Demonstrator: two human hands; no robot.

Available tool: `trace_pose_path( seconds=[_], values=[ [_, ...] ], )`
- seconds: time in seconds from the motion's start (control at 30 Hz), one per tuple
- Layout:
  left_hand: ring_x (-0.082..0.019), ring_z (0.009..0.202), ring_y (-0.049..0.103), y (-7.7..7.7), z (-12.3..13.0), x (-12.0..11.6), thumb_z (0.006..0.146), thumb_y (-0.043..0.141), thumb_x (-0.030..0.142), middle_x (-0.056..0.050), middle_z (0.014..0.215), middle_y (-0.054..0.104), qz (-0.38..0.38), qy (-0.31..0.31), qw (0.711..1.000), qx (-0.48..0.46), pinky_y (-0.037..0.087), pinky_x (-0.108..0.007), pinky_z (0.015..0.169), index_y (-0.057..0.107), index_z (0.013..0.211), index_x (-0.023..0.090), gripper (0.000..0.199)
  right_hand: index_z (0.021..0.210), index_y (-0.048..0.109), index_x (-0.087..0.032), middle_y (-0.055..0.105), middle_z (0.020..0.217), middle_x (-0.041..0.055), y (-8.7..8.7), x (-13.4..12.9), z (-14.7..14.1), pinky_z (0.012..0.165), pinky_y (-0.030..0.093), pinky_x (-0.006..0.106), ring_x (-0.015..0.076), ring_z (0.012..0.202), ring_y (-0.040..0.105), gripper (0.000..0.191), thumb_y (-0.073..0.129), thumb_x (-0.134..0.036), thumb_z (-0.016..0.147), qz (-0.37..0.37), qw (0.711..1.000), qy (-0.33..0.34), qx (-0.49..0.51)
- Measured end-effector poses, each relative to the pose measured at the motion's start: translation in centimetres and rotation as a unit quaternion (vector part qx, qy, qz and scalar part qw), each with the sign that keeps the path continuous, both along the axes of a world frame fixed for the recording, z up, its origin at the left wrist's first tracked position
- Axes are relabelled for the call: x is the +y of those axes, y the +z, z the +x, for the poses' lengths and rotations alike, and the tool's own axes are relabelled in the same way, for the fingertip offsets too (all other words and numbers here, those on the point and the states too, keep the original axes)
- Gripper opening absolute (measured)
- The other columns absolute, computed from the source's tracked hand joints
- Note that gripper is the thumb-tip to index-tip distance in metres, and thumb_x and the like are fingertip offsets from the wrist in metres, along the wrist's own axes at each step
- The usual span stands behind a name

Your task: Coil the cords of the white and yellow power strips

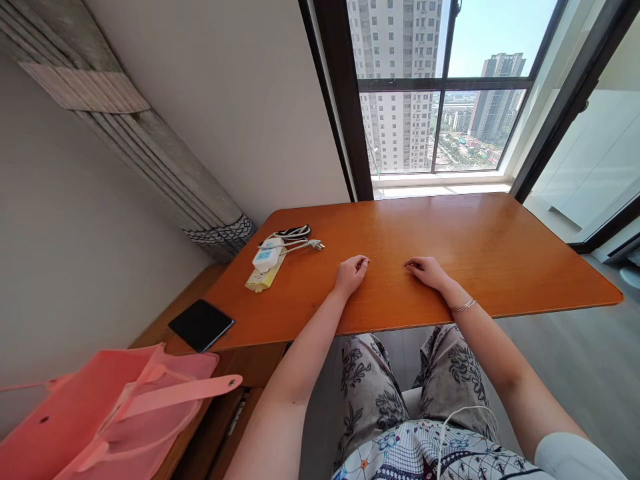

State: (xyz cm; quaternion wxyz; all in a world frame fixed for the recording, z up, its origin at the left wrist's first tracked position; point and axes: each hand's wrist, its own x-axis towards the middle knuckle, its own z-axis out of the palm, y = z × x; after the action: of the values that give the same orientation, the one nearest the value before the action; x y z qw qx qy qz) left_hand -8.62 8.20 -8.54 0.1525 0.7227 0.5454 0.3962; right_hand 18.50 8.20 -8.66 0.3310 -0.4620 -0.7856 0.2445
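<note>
On the orange-brown wooden surface (450,233), in the head view, both forearms come in over the near edge, with the hands apart and facing each other. The left hand (351,275) rests on the wood with its fingers curled into a loose fist; nothing shows in its grasp. The right hand (426,270) also rests there, looser, fingers partly bent and tips pointing toward the left one, with nothing visible in it. Thin bracelets (464,305) circle the right wrist.

Left of the left hand, and apart from it, lies a pale yellow power strip (259,280) with a white adapter (269,255) on top. Bundled black and white cables (293,235) sit just beyond, and a plug (315,245) points toward the middle of the wood. Nearer the body, at the left corner, lies a flat black tablet (201,325), its face dark. Below that stands an open pink bag (115,413) with a strap. Patterned trousers (373,387) show under the near edge; past the far edge is a window (440,83) onto tall buildings, with a gathered grey curtain (165,173) to its left.
</note>
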Motion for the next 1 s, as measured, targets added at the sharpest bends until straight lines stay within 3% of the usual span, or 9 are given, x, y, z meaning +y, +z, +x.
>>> trace_pose_path(
  seconds=[0.23,0.63,0.8,1.0],
  values=[
    [-0.016,0.065,0.059,-0.1,0.1,0.1,0.087,0.047,0.036,-0.003,0.072,0.067,-0.002,0.003,1.000,-0.006,0.046,-0.028,0.064,0.068,0.085,0.019,0.028,0.096,0.076,-0.022,0.077,0.084,0.0028,0.1,0.0,0.0,0.075,0.053,0.026,0.0154,0.076,0.070,0.017,0.060,-0.022,0.090,-0.004,1.000,0.001,-0.003],
    [-0.013,0.059,0.055,-0.7,0.3,0.6,0.083,0.057,0.027,-0.001,0.081,0.066,0.010,0.033,0.998,-0.046,0.048,-0.028,0.065,0.061,0.107,0.019,0.026,0.097,0.076,-0.021,0.077,0.084,0.0034,-0.1,0.1,0.2,0.072,0.053,0.026,0.0147,0.072,0.069,0.019,0.059,-0.023,0.090,-0.009,1.000,0.001,-0.003],
    [-0.011,0.056,0.052,-0.3,-0.5,1.1,0.080,0.058,0.020,-0.004,0.094,0.067,0.024,0.099,0.991,-0.083,0.051,-0.030,0.070,0.058,0.107,0.018,0.027,0.097,0.076,-0.021,0.076,0.083,0.0029,-0.1,0.2,0.2,0.073,0.053,0.026,0.0143,0.071,0.068,0.018,0.059,-0.023,0.090,-0.015,1.000,-0.001,-0.006],
    [-0.011,0.060,0.052,1.2,-3.1,0.8,0.080,0.057,0.019,-0.009,0.103,0.066,0.023,0.175,0.980,-0.096,0.051,-0.031,0.073,0.057,0.106,0.016,0.026,0.096,0.075,-0.020,0.076,0.083,0.0030,0.1,0.1,0.2,0.071,0.052,0.025,0.0146,0.071,0.069,0.017,0.059,-0.022,0.091,-0.016,1.000,0.000,-0.007]
  ],
)
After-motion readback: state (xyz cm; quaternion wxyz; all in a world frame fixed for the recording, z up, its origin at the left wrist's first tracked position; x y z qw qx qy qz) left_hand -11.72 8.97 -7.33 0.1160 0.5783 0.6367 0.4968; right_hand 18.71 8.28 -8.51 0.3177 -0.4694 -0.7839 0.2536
